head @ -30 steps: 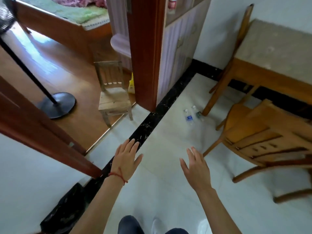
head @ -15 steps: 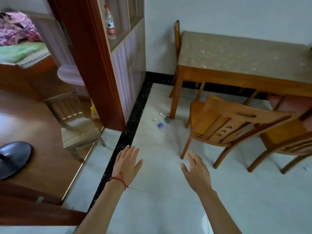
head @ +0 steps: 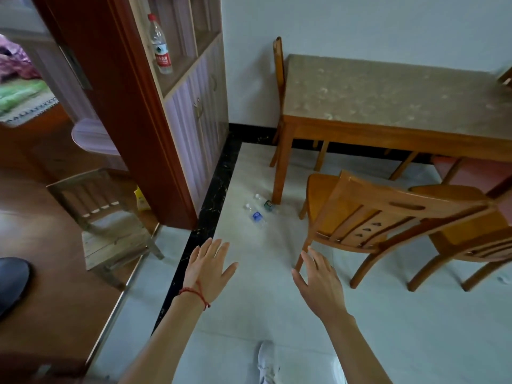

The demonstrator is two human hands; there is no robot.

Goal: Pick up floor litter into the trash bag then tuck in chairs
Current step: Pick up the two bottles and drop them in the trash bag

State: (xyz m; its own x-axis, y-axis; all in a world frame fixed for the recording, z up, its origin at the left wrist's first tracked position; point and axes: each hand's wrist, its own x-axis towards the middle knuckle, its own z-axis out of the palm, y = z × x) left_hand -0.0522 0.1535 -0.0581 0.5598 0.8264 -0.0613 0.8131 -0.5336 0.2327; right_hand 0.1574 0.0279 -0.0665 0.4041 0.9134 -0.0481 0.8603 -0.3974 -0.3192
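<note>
Two empty plastic bottles lie on the pale tile floor beside the table leg: one with a blue label (head: 256, 216), one with a green label (head: 265, 202). A wooden chair (head: 371, 217) stands pulled out from the wooden table (head: 388, 95), its back toward me. A second pulled-out chair (head: 471, 239) is at the right. My left hand (head: 209, 266), with a red string at the wrist, and my right hand (head: 318, 281) hover open and empty above the floor, short of the bottles. No trash bag is in view.
A third chair (head: 278, 87) stands tucked at the table's left end by the wall. A cabinet (head: 194, 106) holds an upright bottle (head: 160, 45) on its shelf. A small wooden stool (head: 110, 217) stands in the doorway at left. My white shoe (head: 267, 361) shows at the bottom.
My view has swung right and forward, from the doorway toward the table and chairs. The bottles now lie closer ahead. Both hands stay open and empty.
</note>
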